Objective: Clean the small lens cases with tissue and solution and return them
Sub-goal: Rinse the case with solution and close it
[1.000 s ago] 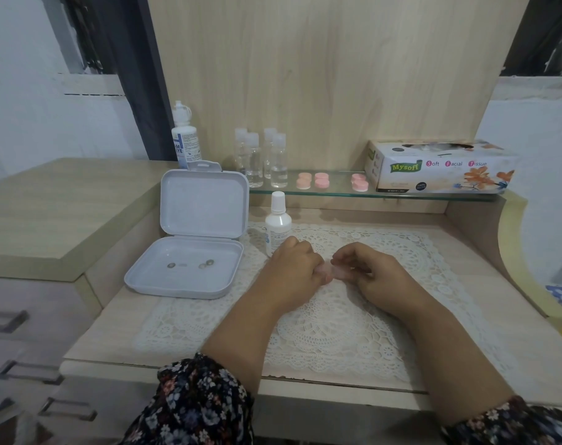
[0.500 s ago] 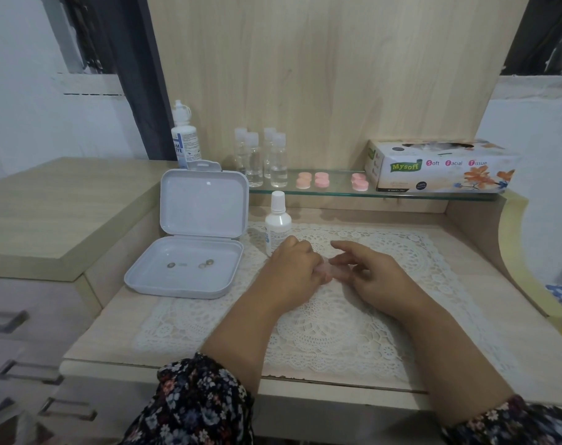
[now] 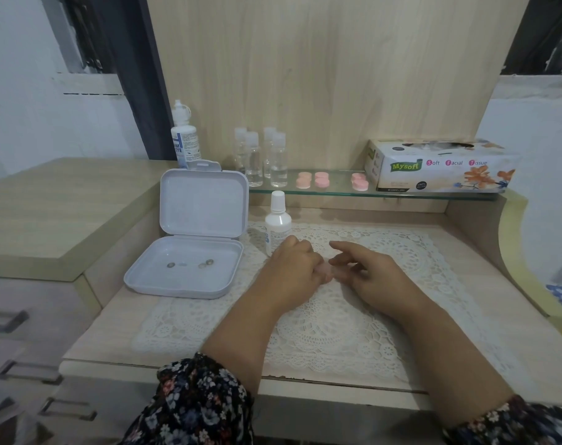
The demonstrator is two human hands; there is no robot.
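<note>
My left hand (image 3: 294,268) is curled around a small pink lens case (image 3: 327,272) over the lace mat (image 3: 353,316); only a sliver of the case shows between my hands. My right hand (image 3: 369,274) touches the case from the right, its index finger stretched out and the other fingers bent toward the case. A white solution bottle (image 3: 277,221) stands just behind my left hand. More pink lens cases (image 3: 313,180) and a further pink pair (image 3: 359,182) lie on the glass shelf (image 3: 337,191). A tissue box (image 3: 440,165) sits at the shelf's right end.
An open white plastic case (image 3: 189,252) holding small lenses lies left of the mat. Several clear small bottles (image 3: 263,159) and a large eye solution bottle (image 3: 183,136) stand at the back left. A raised wooden counter (image 3: 48,213) with drawers is to the left.
My right hand's fingers have loosened from the lens case, and the index finger now stretches out. The left hand stays curled on the case in the same spot.
</note>
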